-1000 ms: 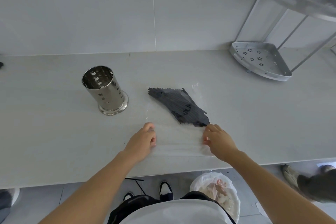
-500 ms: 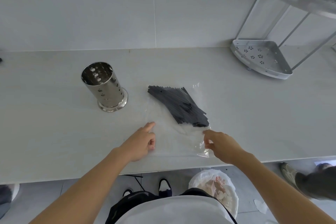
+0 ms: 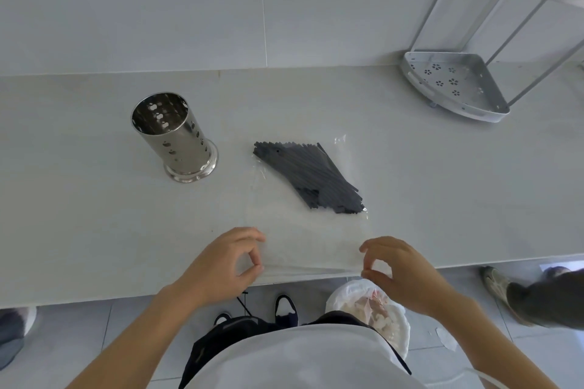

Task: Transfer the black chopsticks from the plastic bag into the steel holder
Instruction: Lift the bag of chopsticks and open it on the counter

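A bundle of black chopsticks lies slanted inside a clear plastic bag flat on the white counter. The bag's near end reaches the counter's front edge. My left hand pinches the bag's near-left corner between thumb and forefinger. My right hand pinches the near-right corner the same way. The perforated steel holder stands upright and empty, left of the bag, about a hand's width from the chopsticks.
A grey corner shelf rack stands at the back right against the wall. Below the counter edge are a lined waste bin, my shoes, and another person's foot at the right.
Both hands drew back toward the counter's front edge and now pinch the bag's near corners. The bag's near end has slid toward me; the chopsticks and holder stayed put.
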